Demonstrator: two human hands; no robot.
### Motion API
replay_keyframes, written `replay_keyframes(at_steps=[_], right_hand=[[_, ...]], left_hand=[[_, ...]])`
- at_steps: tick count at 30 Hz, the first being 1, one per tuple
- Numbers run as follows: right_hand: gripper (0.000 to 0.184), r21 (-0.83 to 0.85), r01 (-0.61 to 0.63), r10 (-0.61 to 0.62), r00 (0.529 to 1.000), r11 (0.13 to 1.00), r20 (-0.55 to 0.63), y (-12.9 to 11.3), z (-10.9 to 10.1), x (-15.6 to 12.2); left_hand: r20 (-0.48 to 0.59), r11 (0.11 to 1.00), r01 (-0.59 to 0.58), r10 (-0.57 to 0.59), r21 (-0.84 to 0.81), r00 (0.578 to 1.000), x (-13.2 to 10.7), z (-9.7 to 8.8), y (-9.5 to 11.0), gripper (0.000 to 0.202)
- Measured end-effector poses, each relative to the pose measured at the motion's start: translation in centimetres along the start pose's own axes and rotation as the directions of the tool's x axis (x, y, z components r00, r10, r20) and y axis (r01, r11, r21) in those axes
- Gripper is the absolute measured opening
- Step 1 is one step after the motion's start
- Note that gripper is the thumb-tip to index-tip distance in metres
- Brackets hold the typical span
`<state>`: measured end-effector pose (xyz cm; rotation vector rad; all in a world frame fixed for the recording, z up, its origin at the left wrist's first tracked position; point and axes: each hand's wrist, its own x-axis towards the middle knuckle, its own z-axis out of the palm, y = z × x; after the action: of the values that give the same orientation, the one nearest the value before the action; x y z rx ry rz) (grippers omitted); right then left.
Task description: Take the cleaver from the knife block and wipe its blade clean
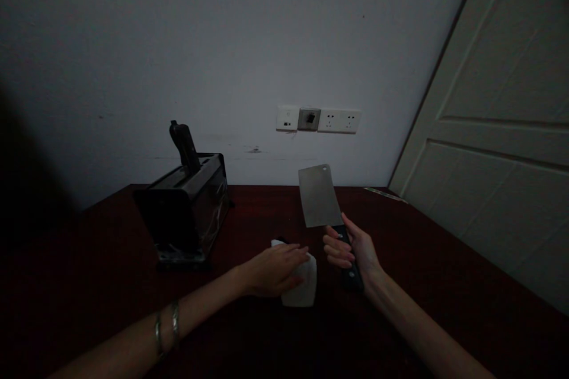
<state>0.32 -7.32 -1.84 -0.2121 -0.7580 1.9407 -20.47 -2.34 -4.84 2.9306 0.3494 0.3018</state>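
My right hand (351, 249) is wrapped round the black riveted handle of a cleaver (319, 196). Its broad metal blade points up and slightly left, with a small hole near the top corner. Left of it, my left hand (278, 269) lies with fingers stretched out over a pale, flat-looking object (304, 290). That hand covers much of the object, and I cannot make out its kind; a small dark part shows at its far end. Two bracelets (166, 328) circle my left forearm.
On the left of the dark red table (262, 207) stands a slotted metal knife holder (211, 198) with black ends. Black handles (184, 145) stick up from it. Wall sockets (340, 121) are behind the table; a pale panelled door (502, 189) is at the right.
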Motion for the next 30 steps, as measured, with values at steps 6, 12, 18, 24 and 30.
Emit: replay_keyframes(at_steps=[6,12,18,24,30], right_hand=[[0.046,-0.015,-0.015,0.014,1.0,1.0,-0.025,0.4,0.1,0.1],[0.048,-0.016,-0.024,0.023,0.998,1.0,-0.066,1.2,-0.3,0.5],[0.049,-0.018,-0.03,0.026,0.986,0.999,-0.167,1.6,-0.7,1.0],[0.06,-0.168,-0.055,-0.033,0.878,0.984,-0.478,1.6,1.0,1.9],[0.05,-0.472,-0.089,-0.25,0.755,0.877,-0.606,2.1,2.2,2.5]], left_hand=[[0.041,1.0,-0.018,0.017,0.025,0.999,-0.3,0.7,0.2,0.056],[0.008,0.997,-0.009,0.01,-0.075,1.0,-0.7,0.9,0.2,0.058],[0.01,0.996,0.012,-0.011,-0.092,1.0,-0.7,0.9,0.3,0.059],[0.006,0.983,0.023,-0.023,-0.179,1.0,-1.0,0.8,0.2,0.057],[-0.064,0.935,0.077,-0.106,-0.347,0.992,-0.8,0.8,0.3,0.046]])
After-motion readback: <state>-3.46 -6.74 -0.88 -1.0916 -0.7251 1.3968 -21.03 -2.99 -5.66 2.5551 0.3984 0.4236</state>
